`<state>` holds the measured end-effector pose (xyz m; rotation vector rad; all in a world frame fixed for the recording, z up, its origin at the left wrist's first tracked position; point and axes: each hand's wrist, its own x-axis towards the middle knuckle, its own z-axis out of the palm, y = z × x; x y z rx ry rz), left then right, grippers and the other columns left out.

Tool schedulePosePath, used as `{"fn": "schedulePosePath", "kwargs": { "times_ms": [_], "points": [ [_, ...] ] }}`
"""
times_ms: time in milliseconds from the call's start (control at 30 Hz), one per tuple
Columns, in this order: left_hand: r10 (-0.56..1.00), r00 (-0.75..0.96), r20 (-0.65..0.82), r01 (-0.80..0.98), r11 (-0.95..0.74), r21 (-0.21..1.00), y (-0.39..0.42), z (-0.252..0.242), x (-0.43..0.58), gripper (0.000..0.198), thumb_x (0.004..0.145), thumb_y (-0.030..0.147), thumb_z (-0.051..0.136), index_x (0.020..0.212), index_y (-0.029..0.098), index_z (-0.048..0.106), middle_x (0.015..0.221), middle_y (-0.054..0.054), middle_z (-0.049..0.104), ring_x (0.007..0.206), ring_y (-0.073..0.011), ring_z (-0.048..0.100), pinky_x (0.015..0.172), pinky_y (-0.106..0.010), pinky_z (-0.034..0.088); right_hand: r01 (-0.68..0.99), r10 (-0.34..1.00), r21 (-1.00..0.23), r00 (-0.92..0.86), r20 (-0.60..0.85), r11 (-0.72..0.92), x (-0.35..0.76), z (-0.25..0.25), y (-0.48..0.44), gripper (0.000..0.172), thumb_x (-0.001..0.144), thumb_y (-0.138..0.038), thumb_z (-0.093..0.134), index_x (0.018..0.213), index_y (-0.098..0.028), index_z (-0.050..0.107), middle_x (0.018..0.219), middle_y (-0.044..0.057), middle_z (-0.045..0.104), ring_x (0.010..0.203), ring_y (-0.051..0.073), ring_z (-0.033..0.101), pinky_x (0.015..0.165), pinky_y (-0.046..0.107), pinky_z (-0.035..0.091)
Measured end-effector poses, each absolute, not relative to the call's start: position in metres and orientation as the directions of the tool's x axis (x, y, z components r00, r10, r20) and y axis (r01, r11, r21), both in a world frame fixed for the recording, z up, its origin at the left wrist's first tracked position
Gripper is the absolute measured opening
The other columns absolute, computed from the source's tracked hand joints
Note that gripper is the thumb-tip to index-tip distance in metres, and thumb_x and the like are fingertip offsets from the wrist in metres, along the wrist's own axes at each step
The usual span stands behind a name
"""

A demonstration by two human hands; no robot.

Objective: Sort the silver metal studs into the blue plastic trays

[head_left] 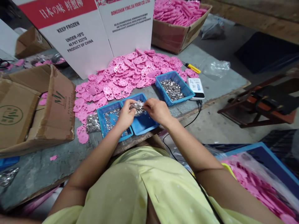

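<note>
Both hands are closed on a small clear plastic bag (138, 109) full of shiny silver metal pieces. My left hand (127, 113) grips its left side, and my right hand (157, 109) pinches its right end. Below them is a blue tray (145, 126), its floor partly bare, with some silver pieces at the back. Left of it, another blue tray (114, 119) holds scattered silver pieces. A third blue tray (171, 87), at the right, is heaped with them. A filled clear bag (93, 123) of silver pieces lies beside the left tray.
Pink plastic pieces (130, 71) lie piled behind the trays. A white device with a cable (195, 88) and a yellow-handled tool (193, 68) sit at the right. Cardboard boxes stand at left (63, 109) and back right (170, 37); white printed panels (93, 34) rise behind.
</note>
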<state>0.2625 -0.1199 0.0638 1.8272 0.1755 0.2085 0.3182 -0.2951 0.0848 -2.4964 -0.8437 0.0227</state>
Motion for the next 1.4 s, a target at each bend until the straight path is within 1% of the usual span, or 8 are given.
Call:
{"fn": "schedulePosePath", "kwargs": {
  "times_ms": [100, 267, 533, 700, 867, 1000, 1233, 1400],
  "points": [
    [0.21, 0.976, 0.063, 0.011, -0.336, 0.942, -0.118, 0.063, 0.265, 0.03, 0.082, 0.007, 0.052, 0.107, 0.022, 0.058, 0.108, -0.003, 0.067, 0.104, -0.0197, 0.065, 0.098, -0.036, 0.048, 0.57, 0.594, -0.432, 0.799, 0.093, -0.699, 0.317, 0.09, -0.297, 0.017, 0.1, -0.018, 0.057, 0.109, -0.016, 0.072, 0.107, 0.01, 0.073, 0.097, 0.025, 0.068, 0.078, 0.031, 0.043],
    [0.176, 0.981, 0.082, 0.008, -0.46, 0.888, -0.123, 0.073, 0.264, 0.031, 0.083, 0.006, 0.051, 0.108, 0.023, 0.058, 0.107, -0.004, 0.068, 0.102, -0.0218, 0.065, 0.1, -0.039, 0.049, 0.512, 0.545, -0.424, 0.837, 0.051, -0.747, 0.314, 0.098, -0.296, 0.016, 0.1, -0.017, 0.059, 0.11, -0.015, 0.072, 0.109, 0.009, 0.074, 0.101, 0.025, 0.069, 0.08, 0.03, 0.043],
    [0.145, 0.986, 0.082, 0.02, -0.593, 0.805, -0.125, 0.081, 0.259, 0.031, 0.085, 0.007, 0.05, 0.11, 0.023, 0.058, 0.111, -0.005, 0.069, 0.108, -0.0238, 0.067, 0.104, -0.041, 0.05, 0.5, 0.515, -0.231, 0.857, -0.003, -0.835, 0.307, 0.101, -0.285, 0.024, 0.104, -0.021, 0.048, 0.115, -0.015, 0.068, 0.113, 0.013, 0.072, 0.095, 0.027, 0.069, 0.069, 0.033, 0.037],
    [0.132, 0.986, 0.1, -0.002, -0.593, 0.805, -0.122, 0.076, 0.259, 0.033, 0.081, 0.007, 0.052, 0.109, 0.023, 0.057, 0.111, -0.005, 0.069, 0.108, -0.0228, 0.066, 0.105, -0.041, 0.05, 0.472, 0.492, -0.304, 0.871, 0.014, -0.827, 0.308, 0.099, -0.284, 0.019, 0.102, -0.02, 0.049, 0.109, -0.015, 0.067, 0.109, 0.011, 0.073, 0.093, 0.027, 0.069, 0.069, 0.033, 0.036],
    [0.134, 0.983, 0.128, -0.03, -0.567, 0.823, -0.124, 0.072, 0.263, 0.027, 0.08, 0.016, 0.066, 0.104, 0.023, 0.055, 0.11, -0.005, 0.068, 0.105, -0.0234, 0.065, 0.1, -0.04, 0.051, 0.469, 0.463, -0.362, 0.88, 0.11, -0.806, 0.31, 0.091, -0.285, 0.015, 0.098, -0.019, 0.052, 0.102, -0.016, 0.066, 0.103, 0.013, 0.073, 0.087, 0.027, 0.067, 0.067, 0.032, 0.035],
    [0.128, 0.977, 0.168, -0.033, -0.692, 0.721, -0.128, 0.076, 0.265, 0.023, 0.083, 0.016, 0.069, 0.101, 0.023, 0.057, 0.11, -0.006, 0.068, 0.107, -0.0252, 0.064, 0.098, -0.038, 0.049, 0.495, 0.486, -0.374, 0.865, 0.127, -0.785, 0.309, 0.09, -0.286, 0.016, 0.099, -0.019, 0.049, 0.102, -0.017, 0.065, 0.101, 0.013, 0.072, 0.087, 0.027, 0.066, 0.067, 0.032, 0.036],
    [0.156, 0.981, 0.115, 0.068, -0.834, 0.548, -0.138, 0.092, 0.265, 0.01, 0.09, 0.017, 0.063, 0.1, 0.022, 0.062, 0.111, -0.01, 0.066, 0.101, -0.0289, 0.066, 0.091, -0.038, 0.049, 0.503, 0.517, -0.305, 0.855, 0.042, -0.809, 0.303, 0.104, -0.282, 0.017, 0.102, -0.019, 0.049, 0.107, -0.014, 0.065, 0.11, 0.015, 0.069, 0.092, 0.029, 0.067, 0.068, 0.034, 0.037],
    [0.089, 0.99, 0.113, 0.038, -0.918, 0.394, -0.144, 0.099, 0.266, 0.016, 0.094, 0.012, 0.052, 0.104, 0.02, 0.062, 0.114, -0.013, 0.065, 0.107, -0.0323, 0.066, 0.088, -0.039, 0.05, 0.522, 0.535, -0.249, 0.844, 0.018, -0.816, 0.302, 0.104, -0.278, 0.02, 0.103, -0.015, 0.045, 0.113, -0.011, 0.062, 0.112, 0.018, 0.067, 0.091, 0.031, 0.067, 0.068, 0.035, 0.04]
  ]
}}
